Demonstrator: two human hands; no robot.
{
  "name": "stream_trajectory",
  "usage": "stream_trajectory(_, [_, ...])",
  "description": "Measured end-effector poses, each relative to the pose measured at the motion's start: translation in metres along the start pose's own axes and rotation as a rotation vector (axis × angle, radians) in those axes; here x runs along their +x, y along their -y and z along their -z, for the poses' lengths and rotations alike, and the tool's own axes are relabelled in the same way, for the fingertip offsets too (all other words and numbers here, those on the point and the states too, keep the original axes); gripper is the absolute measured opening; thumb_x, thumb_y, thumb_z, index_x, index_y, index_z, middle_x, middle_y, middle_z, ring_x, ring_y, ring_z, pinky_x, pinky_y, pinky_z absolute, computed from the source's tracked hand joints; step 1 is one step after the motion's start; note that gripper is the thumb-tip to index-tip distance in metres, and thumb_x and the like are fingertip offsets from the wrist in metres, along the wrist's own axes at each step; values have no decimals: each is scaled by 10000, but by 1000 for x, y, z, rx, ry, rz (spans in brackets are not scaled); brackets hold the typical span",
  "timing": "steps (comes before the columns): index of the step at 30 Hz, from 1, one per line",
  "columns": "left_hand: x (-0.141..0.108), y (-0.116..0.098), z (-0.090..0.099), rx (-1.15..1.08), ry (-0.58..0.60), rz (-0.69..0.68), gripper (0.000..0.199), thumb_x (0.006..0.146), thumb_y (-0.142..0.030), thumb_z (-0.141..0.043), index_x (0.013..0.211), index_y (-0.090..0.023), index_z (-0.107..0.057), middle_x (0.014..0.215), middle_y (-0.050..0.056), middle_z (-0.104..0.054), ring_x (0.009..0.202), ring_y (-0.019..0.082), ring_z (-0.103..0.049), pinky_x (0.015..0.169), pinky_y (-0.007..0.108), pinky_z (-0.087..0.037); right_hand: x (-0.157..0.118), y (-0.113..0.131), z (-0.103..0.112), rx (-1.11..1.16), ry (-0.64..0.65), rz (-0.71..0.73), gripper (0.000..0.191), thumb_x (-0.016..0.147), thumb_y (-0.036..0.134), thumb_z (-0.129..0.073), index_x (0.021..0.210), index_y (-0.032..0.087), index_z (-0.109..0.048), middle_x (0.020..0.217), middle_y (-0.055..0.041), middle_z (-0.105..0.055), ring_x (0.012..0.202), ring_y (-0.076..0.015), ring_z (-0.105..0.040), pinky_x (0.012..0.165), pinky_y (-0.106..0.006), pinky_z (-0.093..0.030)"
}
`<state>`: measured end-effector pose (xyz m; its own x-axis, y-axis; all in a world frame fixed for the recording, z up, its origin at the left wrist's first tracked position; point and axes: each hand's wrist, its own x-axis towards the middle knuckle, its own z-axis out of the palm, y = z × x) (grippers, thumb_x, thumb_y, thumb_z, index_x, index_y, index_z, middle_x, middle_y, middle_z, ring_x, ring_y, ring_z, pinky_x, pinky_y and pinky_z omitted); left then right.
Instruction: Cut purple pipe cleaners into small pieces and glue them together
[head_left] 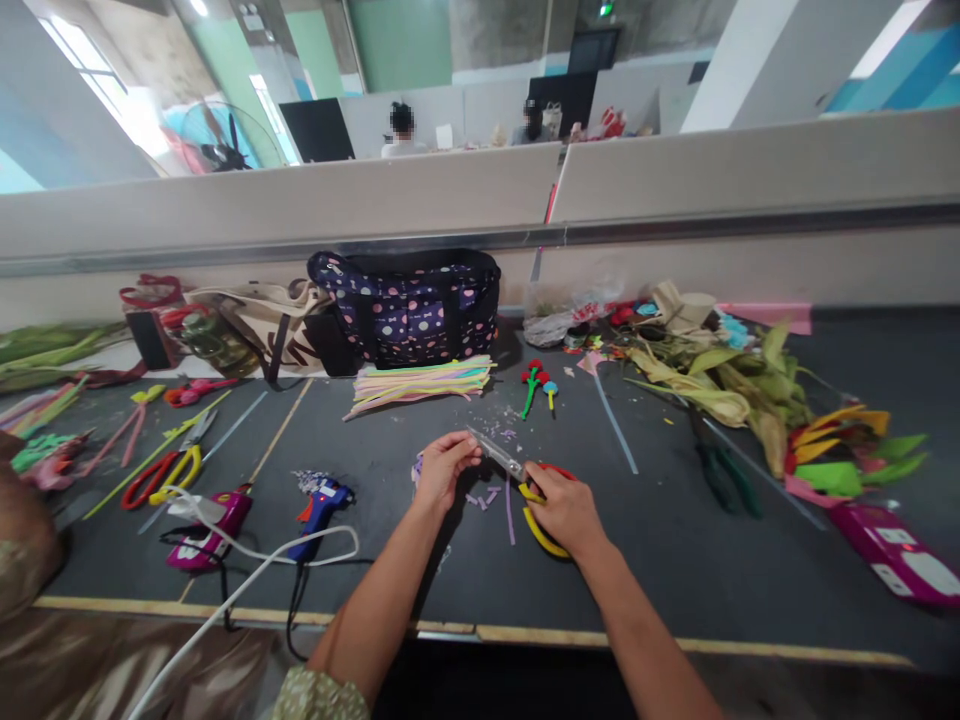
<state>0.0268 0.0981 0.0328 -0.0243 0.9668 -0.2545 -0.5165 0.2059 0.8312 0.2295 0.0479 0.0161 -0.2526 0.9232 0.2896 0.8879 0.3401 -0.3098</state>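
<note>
My right hand (564, 503) grips a pair of scissors (496, 455) with red and yellow handles, its blades pointing up and left. The blade tips reach the fingertips of my left hand (448, 468), which is closed in a pinch; what it holds is too small to make out. A bit of purple material shows at the left edge of that hand. Below the blades lie small purple cut pieces (484, 497) and a thin purple strip (511, 515). Beyond my hands are pastel strips (420, 385) in a bundle and small red, green and blue pompom stems (532, 386).
A blue glue gun (321, 515) with a cable lies to the left, near a second pair of scissors (169, 475) and a magenta device (214, 528). Dark green pliers (724, 465) and dried husks (720, 385) are at right. A dotted bag (420, 310) stands behind. A person sits at far left.
</note>
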Motion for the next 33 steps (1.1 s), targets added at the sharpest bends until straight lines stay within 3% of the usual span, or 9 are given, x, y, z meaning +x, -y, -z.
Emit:
stream_trajectory(14, [-2,-4,-2,-13,49,15,322,565,-235,-809,807,-123,-627,706,41,-676,593,102,-626,578,195,-525,3,-6,9,-117,-18,-155,302,739,251,-590,1038,255,-545,873,-9,-599,782,-141,-560,638,-228,-336])
stream_trajectory(22, [2,-1,1,-50,44,45,338,570,-231,-810,844,-131,-639,728,34,-675,614,101,-634,586,191,-533,4,0,13,5,-35,-102,266,733,192,-565,990,257,-552,823,19,-593,771,-128,-553,646,-218,-346])
stream_trajectory(33, [2,-3,3,-116,55,50,285,596,-190,-792,832,-136,-641,671,8,-647,617,95,-625,588,187,-527,4,-1,8,-35,-2,-49,321,738,181,-520,1040,272,-582,859,3,-617,790,-140,-567,646,-223,-343])
